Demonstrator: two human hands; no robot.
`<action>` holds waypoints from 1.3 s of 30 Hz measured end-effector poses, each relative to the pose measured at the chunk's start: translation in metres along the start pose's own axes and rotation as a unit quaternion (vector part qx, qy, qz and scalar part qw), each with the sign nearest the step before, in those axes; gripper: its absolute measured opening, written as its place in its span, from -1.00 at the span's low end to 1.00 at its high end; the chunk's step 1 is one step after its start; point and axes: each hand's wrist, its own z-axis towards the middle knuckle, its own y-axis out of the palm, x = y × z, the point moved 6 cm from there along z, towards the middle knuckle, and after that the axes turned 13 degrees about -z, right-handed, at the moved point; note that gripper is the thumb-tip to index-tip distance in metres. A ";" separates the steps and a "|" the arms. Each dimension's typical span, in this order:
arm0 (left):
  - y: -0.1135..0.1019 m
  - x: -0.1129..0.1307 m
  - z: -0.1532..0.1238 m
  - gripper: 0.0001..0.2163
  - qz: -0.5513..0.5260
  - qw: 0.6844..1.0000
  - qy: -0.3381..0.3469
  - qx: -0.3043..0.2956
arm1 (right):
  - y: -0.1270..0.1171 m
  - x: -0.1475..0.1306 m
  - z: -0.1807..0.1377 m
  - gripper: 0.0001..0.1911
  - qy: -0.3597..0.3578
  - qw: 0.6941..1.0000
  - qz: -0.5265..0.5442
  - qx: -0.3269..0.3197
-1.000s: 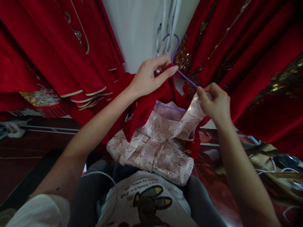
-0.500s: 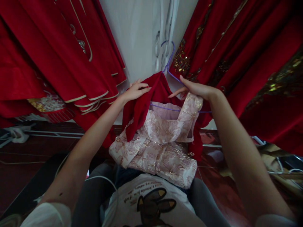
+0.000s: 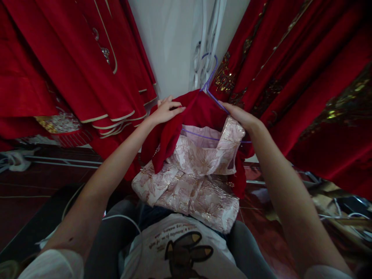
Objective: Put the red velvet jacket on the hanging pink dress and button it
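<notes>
A red velvet garment point(image 3: 186, 124) is draped over a purple wire hanger point(image 3: 209, 77) in front of me. Under it lies a pale pink brocade garment point(image 3: 192, 182) that spills onto my lap. My left hand point(image 3: 166, 111) rests on the red cloth at the hanger's left shoulder, fingers curled over the fabric. My right hand point(image 3: 238, 115) lies on the hanger's right shoulder where the pink brocade folds over it, fingers stretched along the cloth and partly tucked behind it.
Red embroidered robes point(image 3: 72, 69) hang at the left and more red and gold ones point(image 3: 305, 77) at the right. A white wall point(image 3: 171, 42) shows between them. Dark red floor point(image 3: 35, 182) with cables point(image 3: 343, 217) lies below.
Both hands have dropped from pinching the hanger hook and wire onto the garment's shoulders. The red cloth now lies spread across the top of the hanger.
</notes>
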 end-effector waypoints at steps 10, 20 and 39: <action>0.009 -0.001 0.006 -0.72 0.011 0.999 -0.006 0.037 | -0.053 0.033 -0.002 -0.71 -0.002 0.962 -0.072 0.263; 0.020 0.003 0.006 -0.67 0.047 0.999 -0.011 0.023 | -0.135 0.019 -0.106 -0.60 0.089 0.857 -0.395 0.318; 0.029 0.025 -0.023 -0.65 0.069 0.997 -0.007 0.039 | 0.002 -0.036 -0.088 -0.58 -0.036 0.978 -0.053 0.201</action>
